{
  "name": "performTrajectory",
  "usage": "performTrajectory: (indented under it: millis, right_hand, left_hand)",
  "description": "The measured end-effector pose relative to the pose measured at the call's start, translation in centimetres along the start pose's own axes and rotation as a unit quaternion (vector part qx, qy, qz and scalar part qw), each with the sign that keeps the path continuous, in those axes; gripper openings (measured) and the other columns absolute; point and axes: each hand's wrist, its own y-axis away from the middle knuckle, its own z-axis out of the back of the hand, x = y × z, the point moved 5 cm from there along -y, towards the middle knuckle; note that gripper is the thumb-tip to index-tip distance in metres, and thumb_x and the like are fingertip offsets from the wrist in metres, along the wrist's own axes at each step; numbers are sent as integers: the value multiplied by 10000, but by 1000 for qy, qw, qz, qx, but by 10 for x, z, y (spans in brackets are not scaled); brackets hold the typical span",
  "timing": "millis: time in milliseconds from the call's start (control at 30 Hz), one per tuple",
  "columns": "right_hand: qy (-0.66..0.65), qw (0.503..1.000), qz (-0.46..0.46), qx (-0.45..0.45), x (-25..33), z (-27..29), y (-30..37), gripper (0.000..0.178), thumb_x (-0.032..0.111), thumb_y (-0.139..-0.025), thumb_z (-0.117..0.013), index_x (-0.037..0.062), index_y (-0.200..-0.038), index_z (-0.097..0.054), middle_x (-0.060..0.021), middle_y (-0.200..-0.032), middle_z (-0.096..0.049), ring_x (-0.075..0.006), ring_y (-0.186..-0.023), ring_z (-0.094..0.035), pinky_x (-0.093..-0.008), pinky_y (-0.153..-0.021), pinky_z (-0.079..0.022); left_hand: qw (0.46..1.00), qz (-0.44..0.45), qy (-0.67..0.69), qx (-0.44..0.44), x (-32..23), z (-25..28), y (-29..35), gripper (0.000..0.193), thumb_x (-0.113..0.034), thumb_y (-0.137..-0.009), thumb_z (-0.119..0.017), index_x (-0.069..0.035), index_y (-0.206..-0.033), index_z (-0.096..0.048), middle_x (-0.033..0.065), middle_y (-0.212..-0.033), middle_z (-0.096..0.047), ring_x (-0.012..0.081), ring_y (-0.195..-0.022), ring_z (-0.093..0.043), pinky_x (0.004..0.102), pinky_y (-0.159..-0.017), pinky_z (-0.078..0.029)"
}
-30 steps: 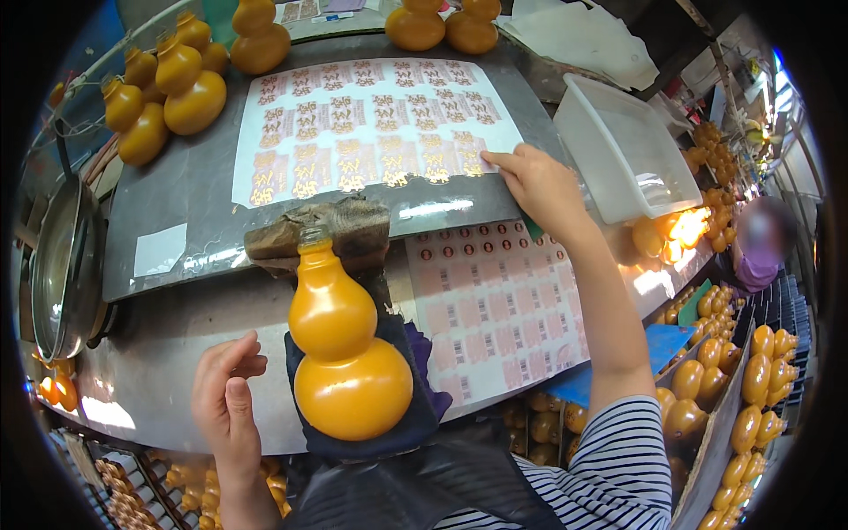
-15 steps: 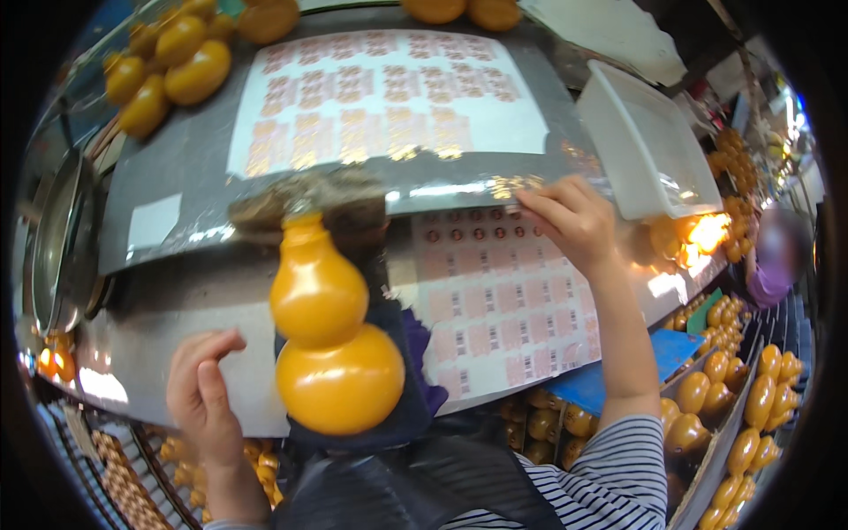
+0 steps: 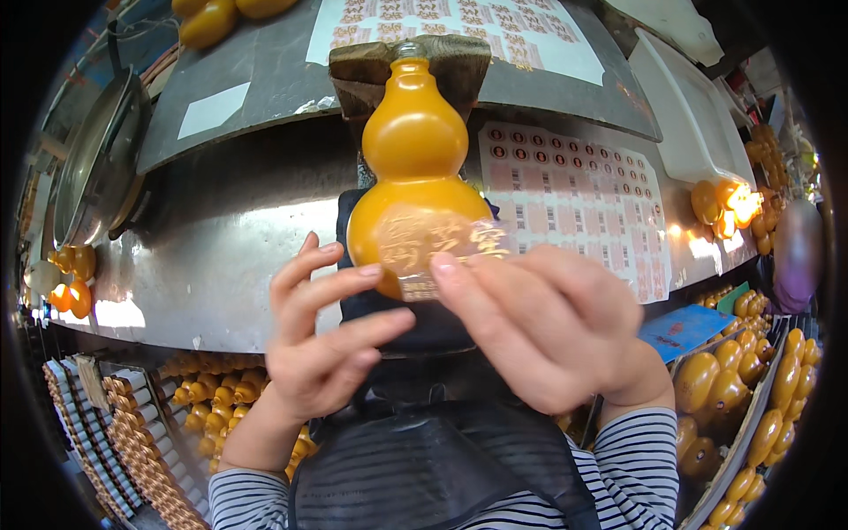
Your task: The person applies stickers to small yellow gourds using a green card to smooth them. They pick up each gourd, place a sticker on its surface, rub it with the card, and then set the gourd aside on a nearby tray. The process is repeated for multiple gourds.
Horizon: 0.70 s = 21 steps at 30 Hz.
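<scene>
A glossy yellow gourd-shaped bottle (image 3: pixel 415 137) lies in front of me, its neck against a notched wooden block (image 3: pixel 362 75) and its wide bulb toward my lap. Between thumb and fingers my right hand (image 3: pixel 552 318) pinches a clear sticker with gold lettering (image 3: pixel 415 247) in front of the wide bulb. Whether the sticker touches the bottle, I cannot tell. My left hand (image 3: pixel 322 327) has its fingers apart, close to the sticker's left edge, and holds nothing visible. Part of the lower bulb is hidden behind the sticker and my fingers.
A sheet of gold stickers (image 3: pixel 565 66) lies on the raised grey board. Below it is a sheet of small labels (image 3: pixel 574 212). A translucent plastic bin (image 3: pixel 689 115) stands at right, a metal pan (image 3: pixel 97 159) at left. Crates of yellow gourds (image 3: pixel 707 389) flank me.
My right hand has come from the far sticker sheet to the bottle, bringing a gold-lettered sticker. My left hand has moved right, up to the bulb. The view has shifted.
</scene>
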Motion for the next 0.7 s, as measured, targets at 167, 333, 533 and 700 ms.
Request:
performTrajectory:
  millis: [167,333,533,700]
  right_hand:
    - [-72,997,-12,-36,7,-3,9,212,161,-707,-749,48,-884,-724,-35,-778,-651,-149,-700,-624,-243,-540,-521]
    - [-190,974,-117,-31,-4,0,12,194,139,-729,-788,51,-886,-715,-33,-736,-659,-161,-629,-614,-262,-555,-494]
    - [-412,847,-334,30,-34,-13,1,55,-22,-801,-671,-47,-843,-695,-95,-790,-675,-120,-673,-604,-235,-613,-470]
    - [-360,908,-214,-16,-32,-19,6,154,1,-817,-696,-32,-967,-685,-73,-812,-660,-101,-709,-602,-213,-638,-469]
  left_hand:
    - [995,34,23,-94,-1,14,-14,278,-253,-912,-575,-60,-1034,-733,127,-1126,-620,301,-1108,-522,500,-1054,-357]
    - [997,-2,-49,-52,-15,10,-33,458,-420,-975,-473,-35,-1033,-715,136,-1162,-558,296,-1208,-479,535,-1080,-340]
    - [988,45,28,-145,-4,15,-26,231,-209,-907,-596,-42,-975,-741,136,-1044,-613,235,-1026,-552,406,-973,-405]
    - [984,132,48,-108,2,14,-16,219,-250,-863,-659,-37,-861,-709,100,-997,-550,213,-963,-525,335,-867,-412]
